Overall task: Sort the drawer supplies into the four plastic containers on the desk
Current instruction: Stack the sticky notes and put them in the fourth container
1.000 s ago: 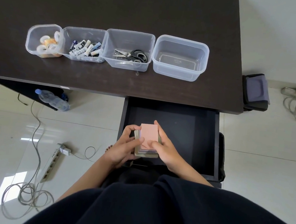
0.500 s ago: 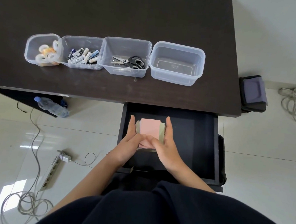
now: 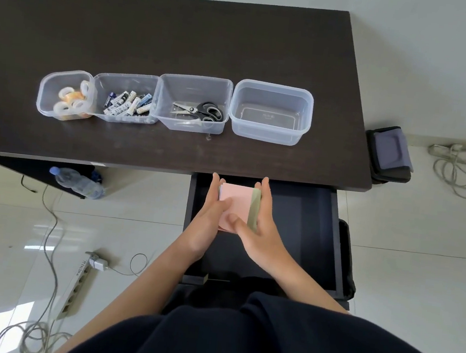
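Note:
Four clear plastic containers stand in a row on the dark desk [image 3: 182, 41]. From left they hold tape rolls [image 3: 70, 99], batteries [image 3: 127, 103] and scissors [image 3: 201, 109]; the rightmost container [image 3: 273, 87] is empty. Below the desk's front edge the drawer [image 3: 307, 227] is pulled out. Over its back part my left hand [image 3: 207, 216] and right hand [image 3: 260, 231] hold a stack of sticky notes [image 3: 237, 202], pink on top and greenish below. Fingers lie along its two sides and both thumbs rest on top. The drawer floor around the stack looks bare.
A water bottle [image 3: 77, 184] lies under the desk at the left. A power strip [image 3: 76, 289] and loose cables sit on the white floor at the lower left. A dark pouch [image 3: 389, 152] and a coiled cable [image 3: 462, 171] lie right of the desk.
Both hands have carried the sticky note stack from the drawer's front toward the desk edge. The fingers have straightened along its sides.

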